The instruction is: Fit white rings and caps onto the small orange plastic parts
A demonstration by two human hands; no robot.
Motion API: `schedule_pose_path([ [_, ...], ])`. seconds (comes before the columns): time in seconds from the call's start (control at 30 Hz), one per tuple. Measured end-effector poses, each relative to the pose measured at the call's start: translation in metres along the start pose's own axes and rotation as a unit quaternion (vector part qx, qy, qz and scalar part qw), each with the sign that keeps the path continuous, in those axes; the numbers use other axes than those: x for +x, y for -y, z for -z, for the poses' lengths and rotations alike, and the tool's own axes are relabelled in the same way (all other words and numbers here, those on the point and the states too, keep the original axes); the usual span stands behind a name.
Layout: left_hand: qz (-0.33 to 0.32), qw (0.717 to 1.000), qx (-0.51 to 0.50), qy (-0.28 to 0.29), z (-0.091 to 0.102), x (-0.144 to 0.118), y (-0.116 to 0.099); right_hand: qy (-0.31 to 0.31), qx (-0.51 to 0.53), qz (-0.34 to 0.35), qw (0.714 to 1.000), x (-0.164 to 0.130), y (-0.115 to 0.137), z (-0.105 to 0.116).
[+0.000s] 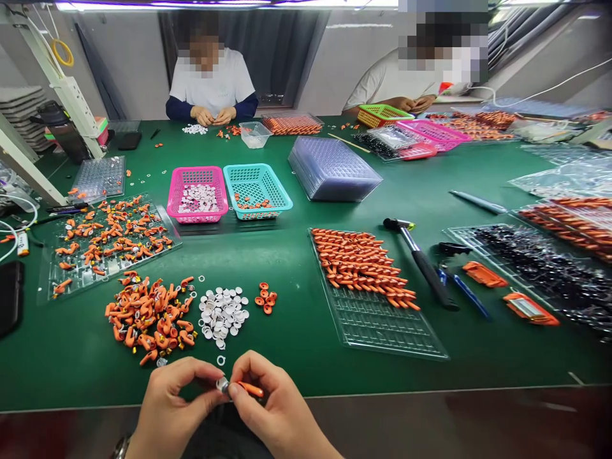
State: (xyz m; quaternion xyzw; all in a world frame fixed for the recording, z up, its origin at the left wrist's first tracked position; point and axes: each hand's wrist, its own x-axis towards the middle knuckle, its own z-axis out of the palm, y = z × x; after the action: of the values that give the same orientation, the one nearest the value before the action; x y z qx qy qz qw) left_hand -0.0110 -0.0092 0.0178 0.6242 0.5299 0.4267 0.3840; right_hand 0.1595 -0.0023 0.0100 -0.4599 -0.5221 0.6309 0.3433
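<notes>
Pinching a small white ring [222, 384] between thumb and fingertips, the left hand [174, 400] meets the right hand [268, 405] at the near edge of the green table [296, 331]. The right hand is closed on a slim orange part [249, 389], its tip touching the ring. The ring is round, pale and glossy; the orange part is short and tapered.

Just beyond the grip lies one loose ring, then a pile of white rings [221, 313]. To the left of that pile is a heap of orange parts [150, 317]; to its right, a small cluster of orange caps [266, 298].

Further out from the grip:
- Pink basket [178, 191]: holds white rings.
- Teal basket [280, 191]: holds a few orange parts.
- Clear tray [382, 331], right of the grip: rows of orange parts fill its far half.
- Second clear tray [48, 280], left of the grip: scattered orange parts.
- Hammer [423, 261], beside the right tray.

Two other people sit at the far side of the table, hands busy with small parts. No legible writing or label can be made out.
</notes>
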Motion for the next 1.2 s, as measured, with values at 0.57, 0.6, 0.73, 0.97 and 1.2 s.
schedule_pose_path([
  [0.57,-0.082,0.995,0.061,-0.001,0.000,-0.001,-0.003,-0.019,-0.070,0.010,0.997,0.003,0.002,-0.004],
  [0.6,-0.088,0.994,0.063,-0.001,0.000,-0.001,-0.004,-0.018,-0.072,0.011,0.997,0.003,0.002,-0.004],
  [0.73,-0.101,0.993,0.062,0.002,0.000,-0.002,-0.003,-0.017,-0.077,0.015,0.997,0.003,0.002,-0.004],
  [0.97,-0.054,0.997,0.024,0.050,0.003,-0.003,-0.005,-0.024,-0.081,0.015,0.996,0.001,0.002,-0.004],
  [1.2,-0.066,0.998,-0.002,-0.012,0.000,-0.011,0.001,-0.026,-0.069,0.021,0.997,-0.001,0.000,-0.004],
])
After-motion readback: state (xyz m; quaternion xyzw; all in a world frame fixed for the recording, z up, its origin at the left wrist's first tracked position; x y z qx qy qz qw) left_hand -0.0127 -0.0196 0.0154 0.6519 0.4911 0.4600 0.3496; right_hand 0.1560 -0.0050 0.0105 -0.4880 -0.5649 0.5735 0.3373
